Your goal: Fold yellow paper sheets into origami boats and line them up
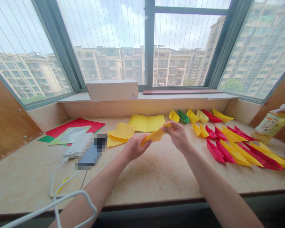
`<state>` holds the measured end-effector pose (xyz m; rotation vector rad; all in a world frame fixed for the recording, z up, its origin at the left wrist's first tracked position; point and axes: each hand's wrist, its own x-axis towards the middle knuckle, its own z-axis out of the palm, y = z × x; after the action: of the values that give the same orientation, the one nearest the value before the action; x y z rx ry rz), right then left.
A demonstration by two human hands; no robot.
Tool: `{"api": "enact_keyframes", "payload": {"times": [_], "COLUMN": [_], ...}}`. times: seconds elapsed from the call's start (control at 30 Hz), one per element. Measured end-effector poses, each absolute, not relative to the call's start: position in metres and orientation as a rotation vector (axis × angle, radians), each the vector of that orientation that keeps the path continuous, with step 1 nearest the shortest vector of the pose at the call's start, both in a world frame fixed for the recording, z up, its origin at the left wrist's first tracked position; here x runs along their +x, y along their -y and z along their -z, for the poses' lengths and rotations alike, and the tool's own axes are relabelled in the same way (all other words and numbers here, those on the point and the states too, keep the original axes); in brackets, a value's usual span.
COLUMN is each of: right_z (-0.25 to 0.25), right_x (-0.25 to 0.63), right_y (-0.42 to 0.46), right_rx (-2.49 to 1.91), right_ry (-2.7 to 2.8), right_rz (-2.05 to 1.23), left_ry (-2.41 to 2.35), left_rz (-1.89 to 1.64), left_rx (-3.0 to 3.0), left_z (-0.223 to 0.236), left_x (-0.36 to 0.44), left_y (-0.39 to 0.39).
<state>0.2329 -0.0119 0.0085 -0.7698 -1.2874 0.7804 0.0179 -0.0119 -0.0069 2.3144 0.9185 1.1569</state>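
Between my two hands, above the stone sill, is a folded piece of yellow paper (156, 135). My left hand (137, 146) is closed on its left end, thumb along the near edge. At the upper right end, my right hand (177, 133) pinches the paper between thumb and fingers. Just behind lies a stack of yellow sheets (147, 123) with a crease down the middle. Beside my left hand rest loose folded yellow papers (121, 134). To the right, folded paper boats in yellow, green and red stand in a row, such as a green boat (183, 117).
More red and yellow boats (237, 153) fill the right side, near a drink bottle (274, 122). On the left are red sheets (73, 126), a white power bank (78, 145), a blurred-out device (92, 153) and a white cable (85, 193). A white box (112, 91) stands by the window.
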Motion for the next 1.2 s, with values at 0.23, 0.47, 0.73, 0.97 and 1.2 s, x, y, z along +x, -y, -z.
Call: {"api": "enact_keyframes", "payload": {"times": [0.23, 0.47, 0.73, 0.97, 1.2], "right_z": [-0.001, 0.002, 0.007, 0.012, 0.011], "right_x": [0.218, 0.216, 0.207, 0.203, 0.201], "right_y": [0.013, 0.015, 0.021, 0.019, 0.025], "right_rx": [-0.733, -0.865, -0.891, -0.886, -0.918], "right_ry": [1.393, 1.337, 1.479, 1.467, 1.439], "right_rz": [-0.693, -0.216, -0.107, -0.173, -0.291], "left_ry": [-0.97, -1.214, -1.265, -1.121, -1.011], "left_rz": [-1.132, -1.256, -1.247, -1.271, -1.29], "left_rx": [2.337, 2.236, 2.402, 2.454, 2.42], "left_z": [0.01, 0.008, 0.01, 0.012, 0.011], "left_x": [0.021, 0.019, 0.019, 0.02, 0.024], "left_y": [0.013, 0.011, 0.012, 0.013, 0.018]}}
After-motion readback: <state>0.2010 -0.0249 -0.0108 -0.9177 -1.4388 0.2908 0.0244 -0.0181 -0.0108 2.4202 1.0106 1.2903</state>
